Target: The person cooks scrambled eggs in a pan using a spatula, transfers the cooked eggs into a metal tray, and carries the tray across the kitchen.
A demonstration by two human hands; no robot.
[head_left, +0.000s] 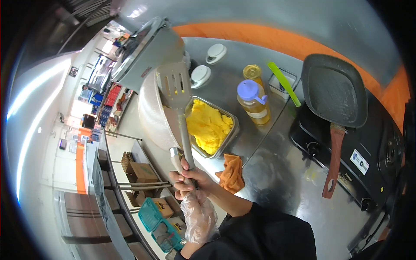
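My right hand [199, 178], bare, is closed around the handle of a slotted spatula [177, 86]. Bits of yellow food cling to the spatula's blade, which is raised in front of a pale speckled pan [151, 110]. That pan is tipped on its side, and its handle runs down into my hands. Just below, my left hand [199, 212] wears a clear plastic glove and is closed at the handle's lower end; its fingers are partly hidden. Beside the pan, a metal container [235, 130] is filled with yellow mash [210, 125], possibly egg or potato.
An orange cloth [232, 173], a purple-capped bottle [253, 102], a gold-lidded jar [252, 71] and a green-handled utensil [284, 82] are on the steel counter. A square pan [333, 91] rests on a black stove [364, 147]. Two white devices [200, 76] lie near a grey appliance [154, 60].
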